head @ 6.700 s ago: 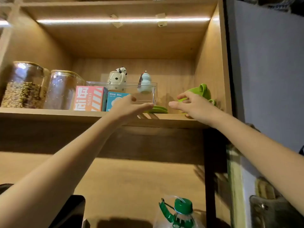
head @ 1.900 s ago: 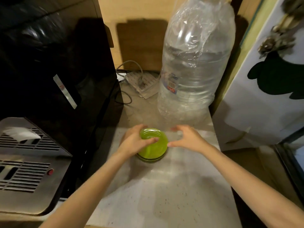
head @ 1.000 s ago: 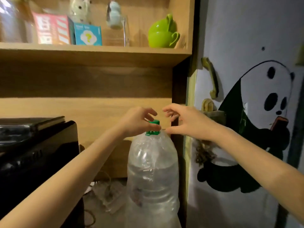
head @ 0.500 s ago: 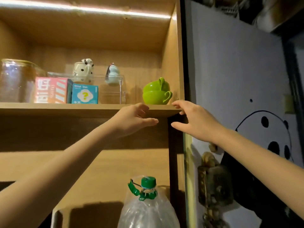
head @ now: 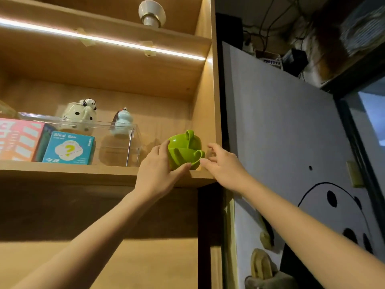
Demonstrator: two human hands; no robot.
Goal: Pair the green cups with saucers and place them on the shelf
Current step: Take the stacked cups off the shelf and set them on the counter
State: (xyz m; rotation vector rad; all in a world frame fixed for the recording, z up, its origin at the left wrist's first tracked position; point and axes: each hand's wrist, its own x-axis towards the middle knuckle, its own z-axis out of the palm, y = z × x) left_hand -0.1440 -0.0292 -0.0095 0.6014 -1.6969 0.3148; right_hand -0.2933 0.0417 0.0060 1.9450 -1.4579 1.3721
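Head view: the left hand (head: 158,174) has its grip closed around the lower of two stacked green cups (head: 184,150), fingers on its left wall and thumb under its base, while the right hand (head: 224,165) is spread open just beside the lower handle, perhaps brushing it. The cups sit at the right end of the wooden shelf (head: 83,171), tilted, against the cabinet's side panel. Left of them stand a clear box (head: 123,147) and a teal carton (head: 68,148).
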